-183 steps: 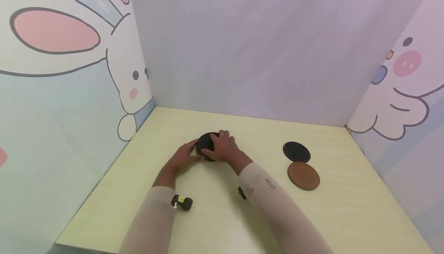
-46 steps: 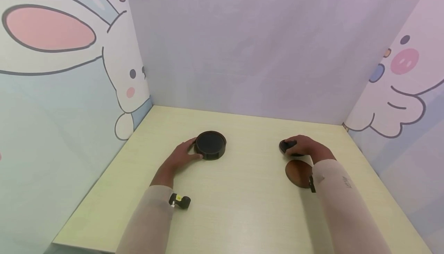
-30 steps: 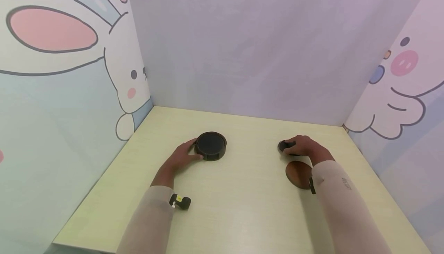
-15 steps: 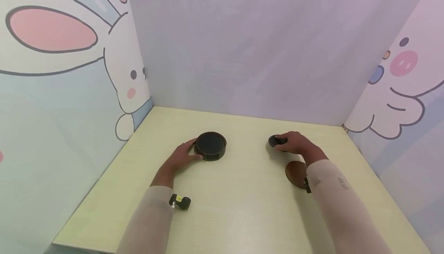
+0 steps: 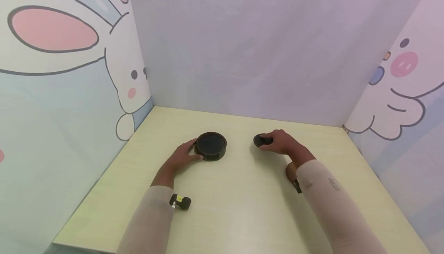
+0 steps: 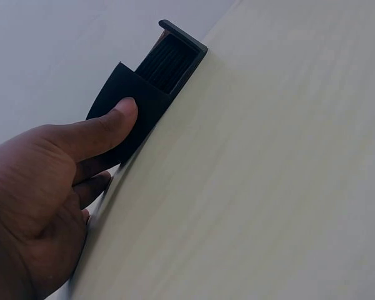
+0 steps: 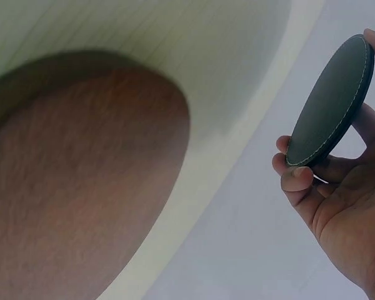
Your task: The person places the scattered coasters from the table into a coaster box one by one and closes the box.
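Observation:
A round black coaster holder (image 5: pixel 211 146) stands on the table, with dark stacked edges showing through its side cut-out in the left wrist view. My left hand (image 5: pixel 180 157) grips its left side, the thumb pressed on the wall (image 6: pixel 153 94). To the right, my right hand (image 5: pixel 280 142) holds a round black coaster (image 5: pixel 258 140) raised over the table, a shadow beneath. Pale stitching runs round the coaster's edge (image 7: pixel 331 100), pinched between thumb and fingers in the right wrist view. A brown round coaster (image 5: pixel 290 172) lies on the table, partly hidden by my right forearm.
The pale yellow table (image 5: pixel 229 207) meets a plain lilac back wall (image 5: pixel 243 53). Cartoon-printed side walls stand left and right. A small black camera (image 5: pixel 182 201) is strapped to my left wrist.
My right hand left the holder, reached over to the black coaster, lifted it off the table and carried it leftward. My left hand has stayed on the holder. The brown coaster has not moved.

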Tool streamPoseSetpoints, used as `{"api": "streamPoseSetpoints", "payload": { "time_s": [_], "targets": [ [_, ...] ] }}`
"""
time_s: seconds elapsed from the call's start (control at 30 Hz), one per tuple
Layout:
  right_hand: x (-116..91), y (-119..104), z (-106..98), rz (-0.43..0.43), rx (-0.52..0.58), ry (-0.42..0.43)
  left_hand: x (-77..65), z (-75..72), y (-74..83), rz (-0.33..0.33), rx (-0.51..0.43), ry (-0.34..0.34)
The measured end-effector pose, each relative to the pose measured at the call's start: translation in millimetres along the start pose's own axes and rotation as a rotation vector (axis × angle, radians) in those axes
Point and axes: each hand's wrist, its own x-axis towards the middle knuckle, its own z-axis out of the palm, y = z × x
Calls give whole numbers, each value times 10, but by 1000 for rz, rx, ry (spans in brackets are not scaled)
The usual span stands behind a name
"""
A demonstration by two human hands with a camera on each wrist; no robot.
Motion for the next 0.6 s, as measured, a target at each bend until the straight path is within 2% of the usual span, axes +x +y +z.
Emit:
{"api": "streamPoseSetpoints", "payload": {
  "time_s": [0.3,0.6],
  "targets": [
    [78,-265,100,-71,-15,68,-12,-2,-9,9,-9,0],
    [149,-538,222,-68,-61,105,-24,-7,13,13,-6,3]
  ]
}}
